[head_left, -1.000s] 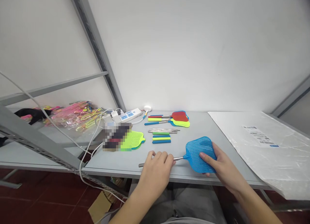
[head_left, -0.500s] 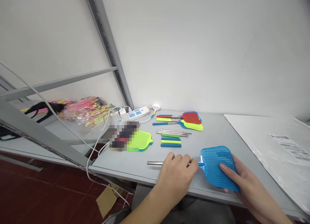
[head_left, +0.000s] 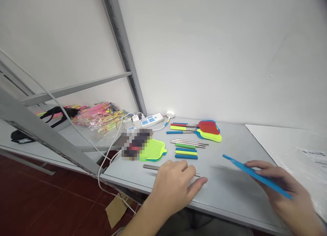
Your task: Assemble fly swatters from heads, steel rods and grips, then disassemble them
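My left hand (head_left: 176, 181) is closed around a thin metal rod (head_left: 151, 167), whose ends stick out on both sides of the fist. In my right hand (head_left: 283, 185) is a blue fly swatter head (head_left: 263, 178), turned edge-on and held above the table, its narrow neck pointing left. Rod and head are apart. Beyond my left hand lie loose blue, yellow and green handle grips (head_left: 186, 153) and several metal rods (head_left: 190, 142). Farther back rest put-together fly swatters with red, yellow and blue heads (head_left: 209, 127).
Left of the grips lie yellow-green swatter heads (head_left: 156, 150) beside a pixelated patch. A power strip (head_left: 150, 120) with white cables stands behind. A grey metal frame (head_left: 127, 59) rises at the left, near bagged colourful items (head_left: 99, 115). White plastic sheeting (head_left: 293, 151) covers the right side.
The blue swatter head has come away from the metal rod. My right hand moved right and turned the head edge-on; my left hand shifted left with the rod.
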Tool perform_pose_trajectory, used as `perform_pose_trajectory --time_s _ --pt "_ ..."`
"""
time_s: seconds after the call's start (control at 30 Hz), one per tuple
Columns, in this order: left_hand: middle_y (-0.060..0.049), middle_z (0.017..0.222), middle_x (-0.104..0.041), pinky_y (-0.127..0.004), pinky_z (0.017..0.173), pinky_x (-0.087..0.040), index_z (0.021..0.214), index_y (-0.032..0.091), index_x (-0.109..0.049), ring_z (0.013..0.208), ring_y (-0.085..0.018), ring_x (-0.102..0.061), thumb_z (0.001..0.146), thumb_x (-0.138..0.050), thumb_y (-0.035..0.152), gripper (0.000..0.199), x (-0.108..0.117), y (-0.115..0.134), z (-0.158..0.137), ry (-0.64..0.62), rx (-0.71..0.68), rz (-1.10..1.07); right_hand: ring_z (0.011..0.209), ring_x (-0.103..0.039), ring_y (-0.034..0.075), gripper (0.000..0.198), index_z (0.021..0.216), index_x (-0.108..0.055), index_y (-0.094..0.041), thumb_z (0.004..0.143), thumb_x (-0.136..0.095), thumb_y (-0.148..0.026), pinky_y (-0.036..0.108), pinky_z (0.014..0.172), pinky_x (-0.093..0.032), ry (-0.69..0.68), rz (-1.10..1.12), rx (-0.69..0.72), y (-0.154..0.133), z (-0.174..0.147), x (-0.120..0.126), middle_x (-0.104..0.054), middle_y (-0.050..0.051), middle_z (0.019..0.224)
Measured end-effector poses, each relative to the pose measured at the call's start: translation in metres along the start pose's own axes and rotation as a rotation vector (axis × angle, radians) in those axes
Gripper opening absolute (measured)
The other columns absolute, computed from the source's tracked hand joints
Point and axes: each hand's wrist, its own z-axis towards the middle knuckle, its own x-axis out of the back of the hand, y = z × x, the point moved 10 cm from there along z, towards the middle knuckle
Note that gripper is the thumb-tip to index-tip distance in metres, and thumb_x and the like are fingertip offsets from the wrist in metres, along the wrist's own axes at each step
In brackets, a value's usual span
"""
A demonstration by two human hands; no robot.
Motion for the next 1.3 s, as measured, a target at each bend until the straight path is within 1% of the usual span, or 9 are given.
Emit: perform_pose_trajectory --time_s 0.2,0.33,0.43,0.53,0.67,0.87,1.03,1.17,1.3 --pt "0.001 0.048 -0.046 -0.031 0.046 -0.022 0.056 0.021 -0.051 0.043 -0.014 -0.043 0.069 -0.058 0.030 0.017 -0.009 0.028 -0.010 0.166 -0.051 -0.075 0.096 -0.067 0.022 0.027 0.112 -0.061 -0.031 0.089 -0.054 -0.021 0.032 0.075 -0.056 -0.273 -0.164 0.406 -0.067 -0.013 -0.050 -0.067 0.004 0.109" --pt "0.000 0.055 -0.054 -0.031 0.048 -0.029 0.089 0.016 -0.066 0.048 -0.016 -0.049 0.079 -0.061 0.049 0.034 0.016 0.041 -0.006 0.258 -0.117 -0.160 0.094 -0.066 0.024 0.052 0.138 -0.047 -0.029 0.088 -0.051 -0.018 0.033 0.073 -0.056 -0.234 -0.382 0.629 -0.117 -0.026 -0.063 -0.067 0.006 0.111" --pt "-0.001 0.064 -0.060 -0.028 0.050 -0.031 0.111 0.020 -0.062 0.053 -0.015 -0.052 0.085 -0.061 0.051 0.041 0.041 0.043 0.004 0.254 -0.129 -0.254 0.092 -0.067 0.026 0.058 0.145 -0.038 -0.024 0.087 -0.045 -0.019 0.034 0.068 -0.057 -0.206 -0.373 0.674 -0.154 -0.025 -0.070 -0.066 0.011 0.112" --pt "0.000 0.084 -0.068 -0.025 0.059 -0.040 0.130 0.028 -0.051 0.065 -0.014 -0.057 0.088 -0.063 0.035 0.043 0.060 0.023 0.012 0.217 0.029 -0.528 0.079 -0.067 0.027 0.058 0.144 -0.039 -0.022 0.087 -0.046 -0.021 0.035 0.056 -0.055 -0.190 -0.356 0.657 -0.182 -0.018 -0.079 -0.066 0.013 0.104" --pt "0.000 0.098 -0.068 -0.024 0.068 -0.047 0.119 0.030 -0.057 0.072 -0.013 -0.059 0.087 -0.065 0.030 0.034 0.069 0.006 0.009 0.239 0.168 -0.852 0.086 -0.067 0.027 0.057 0.142 -0.039 -0.024 0.086 -0.042 -0.014 0.035 0.063 -0.057 -0.240 -0.275 0.705 -0.212 -0.019 -0.101 -0.066 0.012 0.105" --pt "0.004 0.070 -0.050 -0.019 0.055 -0.039 0.081 0.022 -0.053 0.059 -0.009 -0.044 0.088 -0.057 0.026 0.009 0.054 -0.062 -0.037 0.513 0.575 -1.107 0.110 -0.061 0.031 0.062 0.148 -0.035 -0.020 0.091 -0.050 -0.040 0.039 0.076 -0.059 -0.364 -0.243 0.766 -0.224 -0.019 -0.131 -0.056 0.016 0.129" --pt "0.008 0.056 -0.032 -0.017 0.041 -0.027 0.069 0.021 -0.042 0.044 -0.006 -0.029 0.085 -0.057 0.039 0.029 0.016 -0.099 -0.056 0.315 0.708 -1.606 0.126 -0.047 0.042 0.088 0.146 -0.040 -0.027 0.072 -0.065 -0.068 0.054 0.084 -0.054 -0.494 -0.294 0.974 -0.221 -0.020 -0.157 -0.041 0.015 0.146" --pt "0.009 0.050 -0.030 -0.016 0.038 -0.023 0.061 0.020 -0.038 0.039 -0.005 -0.027 0.079 -0.063 0.038 0.035 -0.010 -0.115 -0.060 0.250 0.756 -1.796 0.137 -0.032 0.044 0.079 0.144 -0.042 -0.035 0.075 -0.067 -0.062 0.065 0.099 -0.041 -0.624 -0.336 1.068 -0.212 -0.021 -0.181 -0.034 0.009 0.153" --pt "0.010 0.047 -0.027 -0.016 0.036 -0.018 0.056 0.020 -0.033 0.035 -0.003 -0.023 0.075 -0.065 0.035 0.039 -0.031 -0.121 -0.061 0.220 0.765 -1.984 0.134 -0.040 0.039 0.085 0.146 -0.039 -0.036 0.072 -0.068 -0.063 0.055 0.096 -0.049 -0.763 -0.325 1.065 -0.206 -0.015 -0.196 -0.033 0.009 0.154"
